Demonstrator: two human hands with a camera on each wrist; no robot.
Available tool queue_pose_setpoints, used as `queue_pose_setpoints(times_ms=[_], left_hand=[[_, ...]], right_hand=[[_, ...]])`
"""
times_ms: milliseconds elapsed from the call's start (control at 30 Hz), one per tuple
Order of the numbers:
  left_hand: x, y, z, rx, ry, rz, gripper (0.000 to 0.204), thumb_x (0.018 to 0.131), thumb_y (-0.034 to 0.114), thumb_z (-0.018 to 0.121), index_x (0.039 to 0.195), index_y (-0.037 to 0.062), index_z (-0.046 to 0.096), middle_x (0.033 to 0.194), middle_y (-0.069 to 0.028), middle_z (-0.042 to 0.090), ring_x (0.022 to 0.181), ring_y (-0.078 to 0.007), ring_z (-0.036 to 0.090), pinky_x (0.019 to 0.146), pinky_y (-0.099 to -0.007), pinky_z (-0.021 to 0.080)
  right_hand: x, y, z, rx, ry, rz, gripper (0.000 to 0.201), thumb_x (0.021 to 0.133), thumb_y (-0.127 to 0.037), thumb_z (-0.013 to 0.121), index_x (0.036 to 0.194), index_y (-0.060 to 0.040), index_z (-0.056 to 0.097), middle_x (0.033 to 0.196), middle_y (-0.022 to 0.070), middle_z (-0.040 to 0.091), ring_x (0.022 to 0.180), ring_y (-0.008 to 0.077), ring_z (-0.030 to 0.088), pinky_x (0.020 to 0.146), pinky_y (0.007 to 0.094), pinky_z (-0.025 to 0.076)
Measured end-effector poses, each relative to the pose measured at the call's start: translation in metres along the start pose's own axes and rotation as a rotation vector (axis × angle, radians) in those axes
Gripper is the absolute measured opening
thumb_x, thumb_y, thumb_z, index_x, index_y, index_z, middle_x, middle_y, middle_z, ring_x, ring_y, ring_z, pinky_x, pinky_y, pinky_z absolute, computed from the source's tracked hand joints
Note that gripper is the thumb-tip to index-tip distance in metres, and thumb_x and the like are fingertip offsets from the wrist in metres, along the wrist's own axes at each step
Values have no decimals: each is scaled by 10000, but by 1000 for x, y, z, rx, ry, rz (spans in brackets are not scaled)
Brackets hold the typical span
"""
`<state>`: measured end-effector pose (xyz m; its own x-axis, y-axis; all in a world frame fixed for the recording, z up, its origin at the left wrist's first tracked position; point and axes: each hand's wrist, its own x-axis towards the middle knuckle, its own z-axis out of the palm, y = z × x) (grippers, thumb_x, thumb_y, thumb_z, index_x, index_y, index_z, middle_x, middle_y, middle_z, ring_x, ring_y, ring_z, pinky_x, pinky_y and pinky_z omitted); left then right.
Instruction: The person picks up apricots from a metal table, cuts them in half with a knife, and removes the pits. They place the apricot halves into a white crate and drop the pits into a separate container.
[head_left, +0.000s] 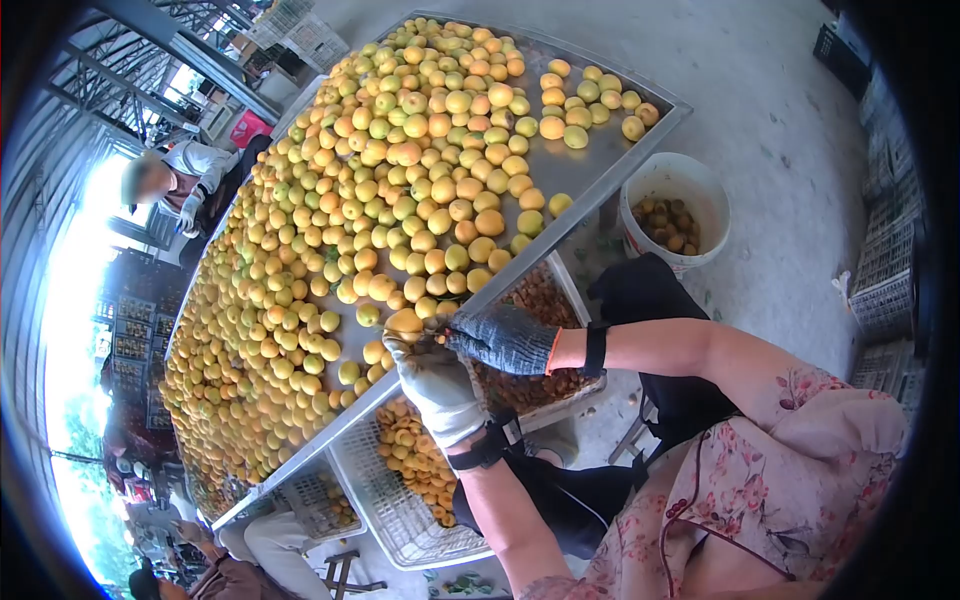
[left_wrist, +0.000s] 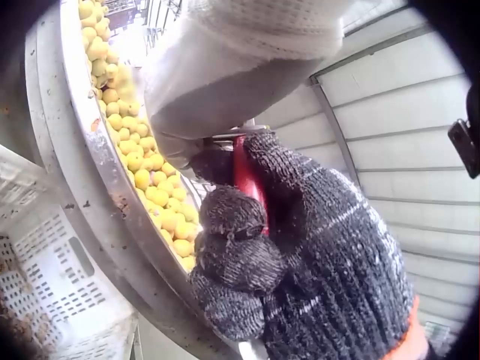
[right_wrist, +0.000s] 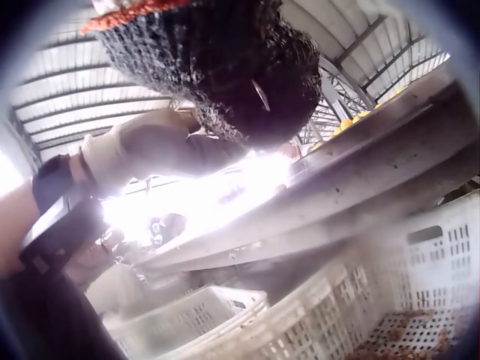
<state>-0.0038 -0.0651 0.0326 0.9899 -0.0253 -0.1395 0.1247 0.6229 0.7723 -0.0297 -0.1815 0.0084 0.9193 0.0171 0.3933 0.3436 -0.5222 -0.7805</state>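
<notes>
My left hand, in a white glove, holds an apricot at its fingertips, over the near edge of the metal table. Against it works my right hand, in a dark grey knitted glove with an orange cuff. In the left wrist view the right hand's fingers curl round a red handle, from which a thin metal piece reaches to the white glove. The tool's working end is mostly hidden between the two hands. In the right wrist view, the dark glove covers the fruit.
Many apricots cover the table with its raised metal rim. Beneath the edge stand a white crate of orange fruit halves and another crate of brown pieces. A white bucket stands right. A person sits across the table.
</notes>
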Motion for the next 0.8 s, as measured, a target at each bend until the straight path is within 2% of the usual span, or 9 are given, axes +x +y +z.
queue_pose_setpoints(times_ms=[100,233,300,333,433,467,533,600,800], left_hand=[[13,-5,-25,-151,-301,34,481,988,455,369,1158,35,532,1041,-110,628,970,-244,594,924,-377,446],[9,33,-20,-131,-94,238,556,942,539,424,1113,22,535,1039,-117,632,1019,-264,592,978,-412,443],[1,38,-13,-65,-25,303,506,957,497,425,1081,19,535,1007,-112,617,981,-249,584,951,-404,447],[1,34,-16,81,27,284,493,963,475,424,1096,13,532,1004,-113,606,954,-238,574,932,-396,445],[-12,4,-4,648,-2,353,407,973,348,453,1159,2,560,949,-56,580,825,-153,538,765,-284,446],[-19,-6,5,855,-66,340,382,975,279,460,1223,-4,525,960,-61,579,827,-142,528,740,-265,444],[-14,-31,-3,1114,-173,473,404,963,149,474,1329,-9,408,1027,-80,584,855,-118,530,760,-240,440],[-21,-33,4,1006,-168,467,366,976,159,456,1299,-8,415,1071,-100,581,899,-130,538,810,-261,453],[-28,-47,17,793,94,267,330,1012,295,386,1133,5,485,1023,-89,573,882,-153,536,823,-288,460]], right_hand=[[-12,4,1,-26,-35,-3,325,950,-318,491,942,-13,604,787,188,635,732,384,614,650,462,470],[-24,1,-8,-1,-83,31,254,931,-273,542,1013,-47,622,897,168,644,821,359,624,708,425,492],[-21,0,-11,309,158,-53,221,917,-250,582,965,-41,634,858,139,649,744,291,632,682,391,484],[-16,-1,-17,441,111,190,223,890,-259,633,926,-39,647,775,105,633,686,188,594,648,342,461],[5,-1,-19,786,157,492,252,889,-301,637,902,-50,658,688,58,604,635,122,542,589,315,435],[9,15,-2,704,266,229,310,875,-363,644,927,-58,667,652,25,596,616,107,543,567,298,432],[14,7,-4,767,244,398,338,868,-388,643,942,-58,669,662,21,608,613,107,544,571,299,436],[15,4,-3,723,223,625,416,832,-451,658,958,-55,679,679,17,630,632,106,564,596,296,451],[13,9,8,486,255,541,389,832,-432,649,865,-45,670,711,99,655,647,214,614,610,356,458]])
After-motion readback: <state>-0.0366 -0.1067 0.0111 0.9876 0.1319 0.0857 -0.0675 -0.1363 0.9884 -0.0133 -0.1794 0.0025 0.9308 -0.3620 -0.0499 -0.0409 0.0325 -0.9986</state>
